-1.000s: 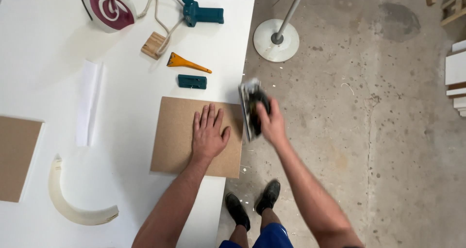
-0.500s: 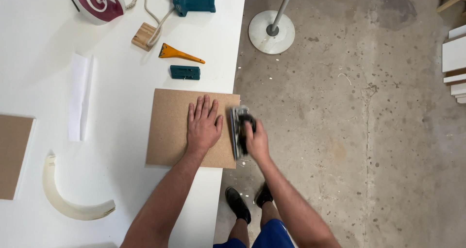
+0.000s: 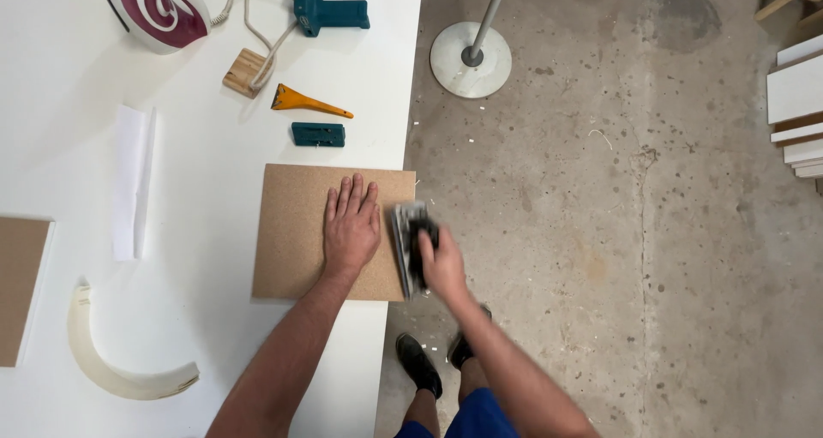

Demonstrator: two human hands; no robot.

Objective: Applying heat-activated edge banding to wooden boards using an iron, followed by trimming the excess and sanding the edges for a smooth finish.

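Fingers of my left hand lie flat and slightly spread, pressing on the brown board, forearm reaching up from below. That board rests on the white table with its right edge at the table's edge. At that edge my right hand, blurred, has its fingers curled around a dark sanding block held against the board's side. Above the board I see a small teal block and an orange scraper.
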